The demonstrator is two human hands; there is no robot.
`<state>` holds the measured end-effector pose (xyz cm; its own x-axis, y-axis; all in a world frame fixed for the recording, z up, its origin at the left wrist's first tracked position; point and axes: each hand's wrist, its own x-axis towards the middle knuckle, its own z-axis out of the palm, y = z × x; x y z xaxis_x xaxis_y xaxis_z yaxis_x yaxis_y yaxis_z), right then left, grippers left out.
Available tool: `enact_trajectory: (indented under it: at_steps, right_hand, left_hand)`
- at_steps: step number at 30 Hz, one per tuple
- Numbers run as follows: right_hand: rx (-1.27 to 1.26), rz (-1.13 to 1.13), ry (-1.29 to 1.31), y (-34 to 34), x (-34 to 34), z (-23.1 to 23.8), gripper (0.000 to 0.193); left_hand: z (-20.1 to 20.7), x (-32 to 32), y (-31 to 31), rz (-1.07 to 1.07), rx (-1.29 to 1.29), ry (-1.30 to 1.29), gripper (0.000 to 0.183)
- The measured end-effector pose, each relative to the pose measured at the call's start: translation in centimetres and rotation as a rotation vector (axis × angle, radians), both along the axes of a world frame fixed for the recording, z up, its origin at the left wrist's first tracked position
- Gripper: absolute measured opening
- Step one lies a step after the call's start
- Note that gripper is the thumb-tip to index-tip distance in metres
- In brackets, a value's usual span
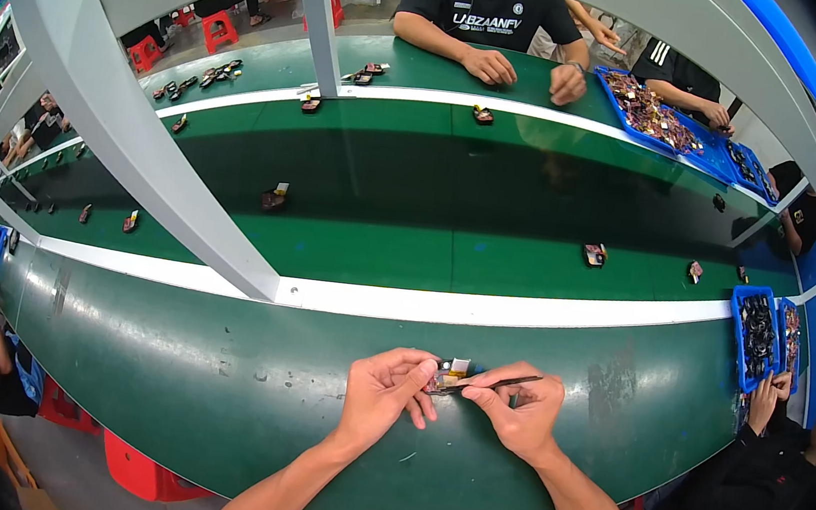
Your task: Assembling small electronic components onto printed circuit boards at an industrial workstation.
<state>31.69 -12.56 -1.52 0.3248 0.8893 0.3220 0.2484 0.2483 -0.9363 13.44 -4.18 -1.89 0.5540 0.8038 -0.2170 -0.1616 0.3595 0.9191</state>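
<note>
Close above the near edge of the green table, my left hand [386, 394] grips a small electronic assembly [450, 373] between thumb and fingers. The piece shows a black body, a white tab and some yellow on it. My right hand [519, 411] is closed around a thin dark stick-like tool, which looks like tweezers [512, 381]. The tool lies slanted, its tip at the assembly's right side. Whether the tip touches the assembly I cannot tell. My fingers hide part of the piece.
Beyond a white rail [403, 303] runs a green conveyor belt [378, 252] bearing several similar pieces, one dark piece [275, 198] near its middle. Blue trays [736, 338] stand at the right, with more at the far right [677, 145]. A grey frame post [157, 116] slants across the left. Co-workers sit around.
</note>
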Motion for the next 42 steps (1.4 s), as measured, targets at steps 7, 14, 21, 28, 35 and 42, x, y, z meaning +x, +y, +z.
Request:
enact_trajectory:
  at_steps: [7,14,21,28,35,42]
  right_hand:
    - [-0.013,-0.024,-0.002,-0.07,-0.19,0.02,0.009]
    - [0.010,-0.056,-0.068,0.13,-0.26,-0.03,0.008]
    - [-0.008,-0.052,0.006,0.13,-0.15,-0.19,0.010]
    - [0.044,-0.041,-0.099,0.30,-0.15,0.07,0.011]
    - [0.070,-0.026,-0.177,0.34,-0.11,0.18,0.012]
    - [0.046,-0.001,-0.193,0.22,-0.06,0.19,0.011]
  left_hand:
    - [0.24,-0.04,-0.02,0.010,0.012,-0.004,0.024]
    - [0.26,0.00,0.10,0.009,0.021,-0.006,0.024]
    - [0.29,-0.09,0.02,0.028,0.043,0.021,0.023]
    - [0.34,0.04,-0.10,0.041,0.056,0.026,0.022]
    - [0.29,0.01,-0.18,0.049,0.066,0.033,0.021]
    - [0.42,0.01,-0.25,0.046,0.079,0.061,0.020]
